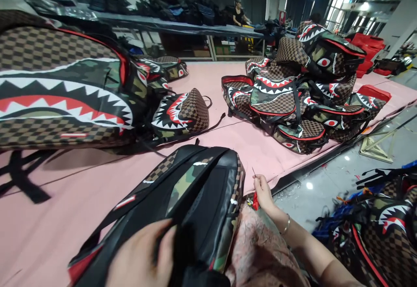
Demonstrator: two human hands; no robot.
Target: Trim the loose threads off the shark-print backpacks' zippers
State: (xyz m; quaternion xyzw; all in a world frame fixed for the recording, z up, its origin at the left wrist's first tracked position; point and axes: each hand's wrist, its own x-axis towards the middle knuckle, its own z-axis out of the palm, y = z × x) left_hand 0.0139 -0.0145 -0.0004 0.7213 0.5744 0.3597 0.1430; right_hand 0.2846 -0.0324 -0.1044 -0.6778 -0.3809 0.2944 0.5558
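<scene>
A backpack [208, 195] lies back side up in front of me, with black padding, straps, a camouflage strip and brown checkered edges. My left hand [146, 254], slightly blurred, curls its fingers around a black strap [185, 243] at the near end. Beside the backpack's right edge, my right hand [263, 191] is closed, with a thin dark strand or tip [254, 172] sticking up from its pinched fingertips. Something red [256, 201] shows just below that hand; its kind is unclear.
Pink-covered table [130, 182] holds a large shark-mouth backpack [65, 91] on the left, a smaller one [182, 113], and a pile of backpacks [293, 91] to the right. More bags [381, 226] lie low at right. A person [239, 15] is at the far tables.
</scene>
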